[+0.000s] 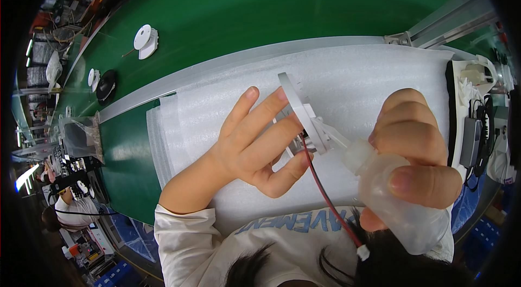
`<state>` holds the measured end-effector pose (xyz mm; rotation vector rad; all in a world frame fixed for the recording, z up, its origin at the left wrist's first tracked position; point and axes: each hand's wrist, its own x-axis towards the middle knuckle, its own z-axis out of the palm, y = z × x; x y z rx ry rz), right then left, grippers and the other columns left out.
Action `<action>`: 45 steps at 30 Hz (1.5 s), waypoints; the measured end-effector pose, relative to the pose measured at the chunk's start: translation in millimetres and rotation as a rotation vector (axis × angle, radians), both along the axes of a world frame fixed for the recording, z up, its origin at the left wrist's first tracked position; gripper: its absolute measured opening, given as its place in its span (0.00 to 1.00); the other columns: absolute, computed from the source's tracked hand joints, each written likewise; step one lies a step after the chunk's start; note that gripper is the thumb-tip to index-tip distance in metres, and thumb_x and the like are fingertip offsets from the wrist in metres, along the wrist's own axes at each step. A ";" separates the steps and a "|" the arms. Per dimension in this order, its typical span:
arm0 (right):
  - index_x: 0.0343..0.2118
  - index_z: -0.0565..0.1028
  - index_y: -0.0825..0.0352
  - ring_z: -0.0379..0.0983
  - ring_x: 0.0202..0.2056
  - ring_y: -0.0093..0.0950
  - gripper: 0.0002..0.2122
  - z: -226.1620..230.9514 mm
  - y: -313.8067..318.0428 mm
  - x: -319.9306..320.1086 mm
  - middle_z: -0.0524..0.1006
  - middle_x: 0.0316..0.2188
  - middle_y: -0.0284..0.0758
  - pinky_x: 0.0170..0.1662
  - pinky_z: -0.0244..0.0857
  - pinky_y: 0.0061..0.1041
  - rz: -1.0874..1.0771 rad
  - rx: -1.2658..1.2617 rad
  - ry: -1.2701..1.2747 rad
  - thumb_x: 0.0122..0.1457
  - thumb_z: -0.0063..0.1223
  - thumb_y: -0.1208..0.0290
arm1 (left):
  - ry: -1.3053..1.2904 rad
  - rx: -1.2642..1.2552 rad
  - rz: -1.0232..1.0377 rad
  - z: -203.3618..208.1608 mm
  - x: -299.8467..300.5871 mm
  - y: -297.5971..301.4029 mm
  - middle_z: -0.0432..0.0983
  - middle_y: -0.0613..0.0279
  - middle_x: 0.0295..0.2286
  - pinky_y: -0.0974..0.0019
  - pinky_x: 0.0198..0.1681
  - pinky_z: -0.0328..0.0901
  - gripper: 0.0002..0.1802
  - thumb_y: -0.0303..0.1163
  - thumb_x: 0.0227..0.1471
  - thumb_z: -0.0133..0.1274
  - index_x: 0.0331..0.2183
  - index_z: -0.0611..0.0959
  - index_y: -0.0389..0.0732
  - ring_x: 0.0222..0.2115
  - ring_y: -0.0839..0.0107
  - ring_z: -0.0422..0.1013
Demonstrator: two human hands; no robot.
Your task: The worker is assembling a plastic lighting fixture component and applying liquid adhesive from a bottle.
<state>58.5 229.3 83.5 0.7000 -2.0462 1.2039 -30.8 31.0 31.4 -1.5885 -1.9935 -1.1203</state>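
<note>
My left hand [260,146] grips a round white plastic part [305,113], tilted on edge, with its fingers behind the disc and the thumb low. From that part a red and black wire [327,198] hangs down to a small white connector [363,252]. My right hand [415,146] is wrapped round a translucent squeeze bottle [404,208]. The bottle's narrow nozzle [334,136] points up and left, its tip at the face of the white part. Whether the tip touches the part, I cannot tell.
White foam sheet [217,91] covers the bench under my hands. Beyond a metal rail lies a green belt [260,5] carrying another white round part [145,40] and a black disc [107,87]. A metal post [453,16] rises at the far right; black adapters [475,135] sit at the right.
</note>
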 end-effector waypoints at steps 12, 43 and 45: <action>0.44 0.63 0.57 0.63 0.25 0.30 0.24 -2.2 5.9 -3.4 0.69 0.31 0.38 0.29 0.55 0.32 0.028 0.041 0.064 0.53 0.58 0.48 | 0.021 0.013 0.012 0.0 1.3 1.2 0.77 0.49 0.33 0.40 0.58 0.54 0.08 0.32 0.38 0.58 0.26 0.78 0.46 0.45 0.44 0.71; 0.43 0.63 0.56 0.63 0.23 0.30 0.23 -4.4 -0.5 1.4 0.69 0.30 0.36 0.27 0.54 0.33 -0.023 0.076 0.094 0.54 0.57 0.47 | 0.012 -0.022 0.056 2.5 1.1 -5.4 0.77 0.48 0.38 0.43 0.62 0.46 0.04 0.30 0.37 0.58 0.20 0.80 0.42 0.46 0.45 0.71; 0.44 0.63 0.56 0.63 0.23 0.30 0.23 -5.9 -1.0 0.6 0.69 0.29 0.36 0.26 0.54 0.33 -0.019 0.079 0.118 0.54 0.56 0.47 | 0.062 0.004 0.056 -3.3 -2.3 -6.2 0.77 0.48 0.38 0.43 0.62 0.45 0.03 0.30 0.39 0.57 0.21 0.80 0.44 0.45 0.46 0.72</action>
